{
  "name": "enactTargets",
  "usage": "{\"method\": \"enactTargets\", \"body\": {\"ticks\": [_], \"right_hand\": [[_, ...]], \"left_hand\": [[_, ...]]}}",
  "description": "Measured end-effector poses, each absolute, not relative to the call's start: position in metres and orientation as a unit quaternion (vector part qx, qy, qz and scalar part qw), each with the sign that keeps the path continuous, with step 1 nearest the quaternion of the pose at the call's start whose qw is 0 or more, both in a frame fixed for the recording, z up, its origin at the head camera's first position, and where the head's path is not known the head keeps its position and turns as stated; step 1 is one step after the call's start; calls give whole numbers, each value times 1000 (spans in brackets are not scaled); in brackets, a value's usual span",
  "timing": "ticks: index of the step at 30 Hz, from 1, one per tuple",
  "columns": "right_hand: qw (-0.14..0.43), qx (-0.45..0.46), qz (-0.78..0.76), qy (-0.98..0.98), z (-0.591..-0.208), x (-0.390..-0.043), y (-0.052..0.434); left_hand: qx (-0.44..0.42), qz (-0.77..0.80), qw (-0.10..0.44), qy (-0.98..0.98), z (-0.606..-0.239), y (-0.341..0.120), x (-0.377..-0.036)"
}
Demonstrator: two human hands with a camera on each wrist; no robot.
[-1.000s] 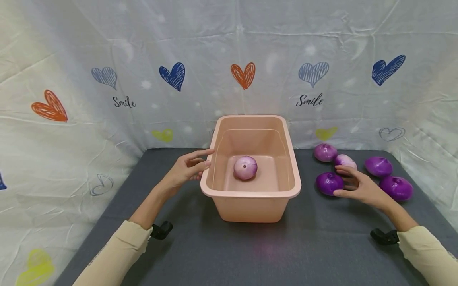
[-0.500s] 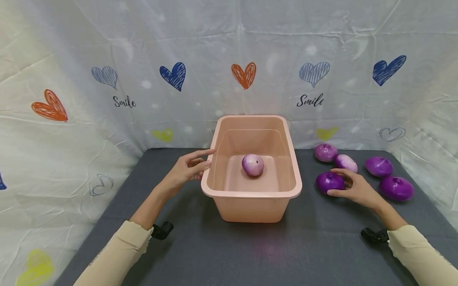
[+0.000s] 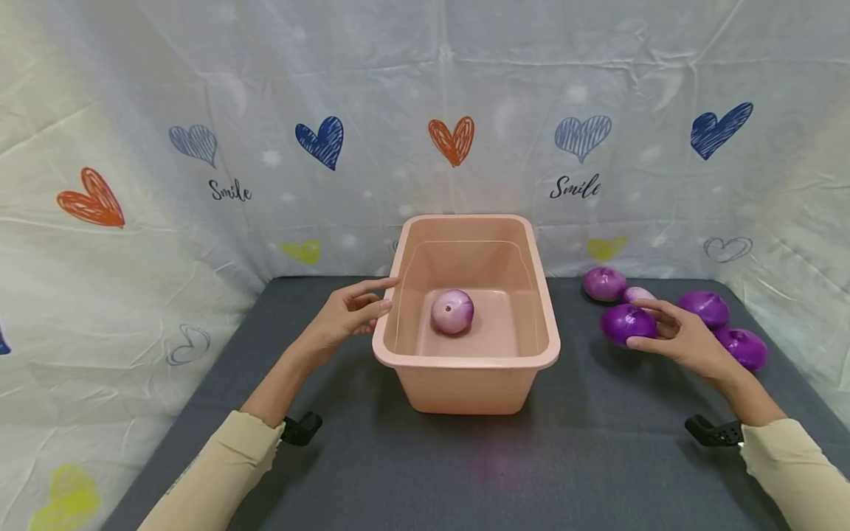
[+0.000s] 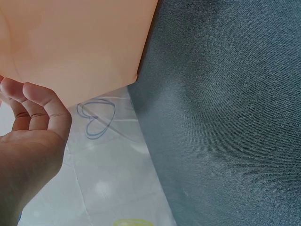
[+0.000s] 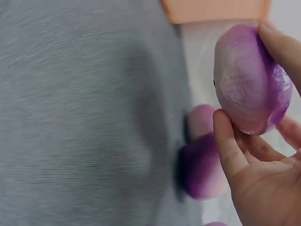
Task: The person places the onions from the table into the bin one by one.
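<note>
Purple onion (image 3: 626, 324) sits in the right hand (image 3: 684, 341), fingers curled round it, at 3 o'clock from the pink tub (image 3: 524, 295). Left hand (image 3: 345, 316) rests loosely, fingertips touching the tub's 9 o'clock rim.

Left arm: stretched forward from the lower left, covered by a cream long sleeve to the wrist, the forearm bare beyond it.
Left hand (image 3: 347, 315): held at the left wall of the peach plastic tub (image 3: 393, 299), index finger extended along the rim, the other fingers (image 4: 36, 96) loosely curled; nothing is gripped.
Right arm: stretched forward from the lower right, likewise sleeved in cream, a black strap seen at the wrist.
Right hand (image 3: 684, 337): raised off the surface, thumb and fingers (image 5: 228, 141) curled round a glossy round purple onion (image 3: 627, 324), which is held clear of the cloth.
</note>
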State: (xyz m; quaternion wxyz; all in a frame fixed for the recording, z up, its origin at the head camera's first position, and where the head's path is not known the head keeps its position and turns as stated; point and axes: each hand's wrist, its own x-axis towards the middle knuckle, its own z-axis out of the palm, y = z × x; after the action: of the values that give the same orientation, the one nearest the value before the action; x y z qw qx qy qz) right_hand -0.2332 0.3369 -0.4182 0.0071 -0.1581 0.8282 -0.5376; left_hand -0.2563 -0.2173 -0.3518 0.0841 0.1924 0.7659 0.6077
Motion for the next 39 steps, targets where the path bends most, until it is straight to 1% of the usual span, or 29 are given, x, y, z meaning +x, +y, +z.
{"method": "enactTargets", "body": {"ticks": [4, 11, 16, 21, 27, 39], "right_hand": [[-2, -165, -564, 809, -405, -232, 339], [-27, -145, -564, 812, -381, -234, 336], [-23, -161, -557, 815, -367, -239, 331], [-8, -152, -559, 815, -354, -244, 319], [-24, -180, -601, 779, -334, -252, 304], [-34, -200, -555, 807, -310, -265, 266]], "left_hand": [[190, 608, 84, 766, -351, -217, -257], [188, 604, 83, 770, -352, -217, -259], [190, 600, 84, 773, -351, -217, -260], [189, 599, 81, 774, -352, -218, -261], [189, 601, 79, 772, -351, -218, -259], [184, 608, 79, 768, -350, -217, -257]]}}
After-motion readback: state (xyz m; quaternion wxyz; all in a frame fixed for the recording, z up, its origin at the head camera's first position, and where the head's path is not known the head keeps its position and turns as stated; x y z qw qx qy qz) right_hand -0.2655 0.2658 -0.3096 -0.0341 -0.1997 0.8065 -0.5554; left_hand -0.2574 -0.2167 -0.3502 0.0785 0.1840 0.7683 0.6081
